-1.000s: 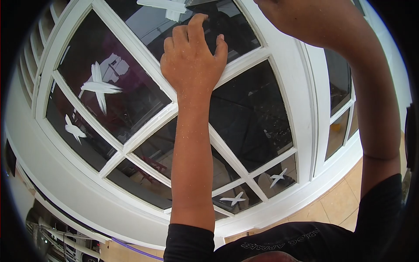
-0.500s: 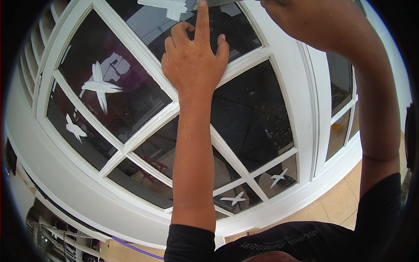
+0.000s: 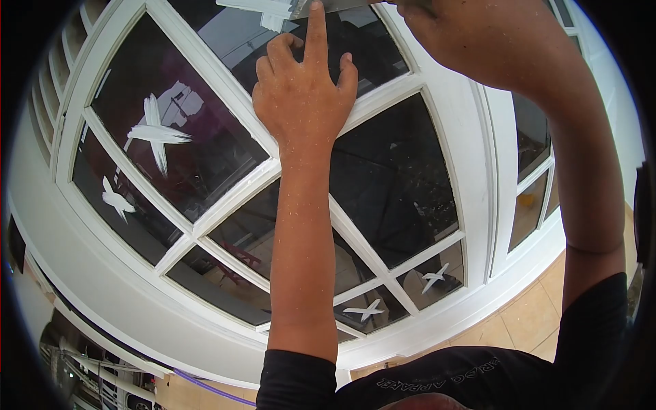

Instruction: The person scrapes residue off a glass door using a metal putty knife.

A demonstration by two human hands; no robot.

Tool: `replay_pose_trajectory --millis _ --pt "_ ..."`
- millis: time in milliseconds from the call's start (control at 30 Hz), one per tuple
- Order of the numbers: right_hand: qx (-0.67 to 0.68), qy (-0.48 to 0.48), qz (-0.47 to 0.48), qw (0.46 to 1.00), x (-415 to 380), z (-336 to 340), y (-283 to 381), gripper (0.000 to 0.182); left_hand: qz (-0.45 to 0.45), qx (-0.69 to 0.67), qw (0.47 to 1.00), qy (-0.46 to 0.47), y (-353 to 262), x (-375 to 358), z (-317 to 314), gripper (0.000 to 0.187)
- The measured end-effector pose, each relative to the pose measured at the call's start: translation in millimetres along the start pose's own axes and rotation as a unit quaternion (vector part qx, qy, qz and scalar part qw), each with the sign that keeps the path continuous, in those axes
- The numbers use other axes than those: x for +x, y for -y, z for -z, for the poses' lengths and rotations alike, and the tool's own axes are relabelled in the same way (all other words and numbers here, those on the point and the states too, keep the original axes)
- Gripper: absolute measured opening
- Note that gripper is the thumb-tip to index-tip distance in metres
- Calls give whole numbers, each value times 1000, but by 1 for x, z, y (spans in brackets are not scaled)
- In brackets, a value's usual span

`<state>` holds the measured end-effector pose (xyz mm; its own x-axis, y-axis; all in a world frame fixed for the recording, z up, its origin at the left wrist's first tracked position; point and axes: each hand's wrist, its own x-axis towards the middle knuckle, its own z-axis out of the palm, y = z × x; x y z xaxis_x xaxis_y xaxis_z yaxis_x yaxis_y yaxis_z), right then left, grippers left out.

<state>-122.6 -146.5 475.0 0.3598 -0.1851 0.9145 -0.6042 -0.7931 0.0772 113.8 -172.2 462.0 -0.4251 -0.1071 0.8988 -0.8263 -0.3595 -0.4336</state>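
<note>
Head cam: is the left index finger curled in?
No, the left hand has its index finger stretched straight out, its tip at the flat blade.

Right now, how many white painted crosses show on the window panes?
5: a large cross left of the left hand, a small cross below it, a bottom cross, another cross to its right, and a partial cross at the top edge. More may be hidden.

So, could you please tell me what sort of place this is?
Probably a house porch or terrace, perhaps being renovated: there are white-framed glass panes, brushed white crosses marking several of them, and tan floor tiles alongside.
</note>
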Motion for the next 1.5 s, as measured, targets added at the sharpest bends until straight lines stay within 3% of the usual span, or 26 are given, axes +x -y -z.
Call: replay_pose_trajectory --millis 33,100,133,200,400,533,600,733,800,833,900,933,1000,1033,1067,1100,1133,1167,1200,1233,1267,1300,1333,1400,1433,1500 --pt "1 0 -1 1000 7 2 8 37 -2 -1 1000 -6 1 0 0 80" --pt "-77 152 -212 962 27 8 30 37 -5 2 1000 -3 1 0 0 81" --pt "-79 153 -211 962 21 2 25 37 -7 5 1000 -1 1 0 0 81" --pt "-68 -30 -30 997 4 -16 8 37 3 -1 1000 -1 1 0 0 81" --pt "1 166 -129 978 33 6 6 36 12 -5 1000 4 1 -1 0 81" --pt "95 123 -64 986 13 8 -5 36 2 9 1000 5 2 -2 -1 82" --pt "32 6 -33 999 29 -39 -30 36 5 11 1000 -12 5 -7 -11 79" --pt "-25 75 -72 994 10 5 5 36 2 36 999 0 4 -7 -11 76" --pt "3 8 2 1000 6 5 2 37 6 28 1000 -9 5 -7 -13 75" --pt "3 8 -1 1000 11 7 8 37 8 21 1000 -18 5 -7 -15 75" --pt "-41 124 -213 968 29 10 26 36 3 27 1000 -11 6 -8 -14 75" --pt "-42 125 -211 968 28 0 14 36 0 33 999 -5 6 -8 -14 76" --pt "3 -24 -13 1000 25 -27 -21 37 8 27 1000 7 1 -2 -3 79" --pt "3 -24 -15 1000 32 -15 -3 37 13 20 1000 19 -1 0 0 81" --pt "-41 100 -176 978 46 7 32 37 10 20 1000 18 -1 0 1 81" --pt "-84 220 -328 915 53 19 50 37 4 19 1000 13 -1 0 0 81" --pt "-86 220 -327 915 41 11 37 37 0 20 1000 10 0 -1 0 81" --pt "-73 68 -142 985 17 -3 12 37 2 20 1000 10 2 -3 -4 81" --pt "-54 -88 51 993 4 -11 -2 38 12 12 1000 2 4 -6 -11 79" --pt "-53 -88 49 993 17 -3 12 38 21 3 1000 -6 6 -8 -14 76" --pt "-74 70 -138 985 41 13 38 38 20 3 1000 -6 6 -7 -14 76" --pt "-92 224 -316 917 54 22 53 38 11 15 1000 -7 5 -7 -13 77" --pt "-93 224 -315 917 45 11 37 38 5 27 1000 -7 5 -8 -12 77" --pt "-43 -38 -42 998 19 -20 -9 38 5 26 999 -18 5 -7 -11 75" --pt "-42 -38 -43 997 18 -14 -6 38 1 25 999 -29 5 -7 -10 74" --pt "-39 80 -95 991 17 5 4 38 -2 26 1000 -7 1 -2 -2 77"
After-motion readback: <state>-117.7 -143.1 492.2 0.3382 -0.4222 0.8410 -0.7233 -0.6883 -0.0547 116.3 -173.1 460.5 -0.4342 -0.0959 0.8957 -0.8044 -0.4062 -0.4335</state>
